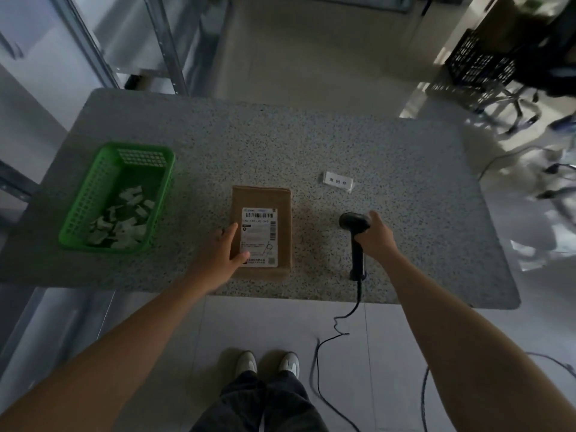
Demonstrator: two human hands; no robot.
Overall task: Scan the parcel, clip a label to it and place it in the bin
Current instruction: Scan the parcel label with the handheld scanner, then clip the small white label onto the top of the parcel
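On the speckled surface point(311, 145), the left hand point(218, 254) is lying released on the parcel point(261, 232); the right hand's point(375, 236) fingers point(363, 238) are grasping the scanner point(355, 244).

Basket point(93, 194) left of parcel point(274, 198); scanner point(355, 232) right

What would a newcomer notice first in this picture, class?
The bright green basket at the table's left, holding pale clips, stands out most. In the middle lies a brown parcel under the left hand, while the right hand grips a black scanner beside it.
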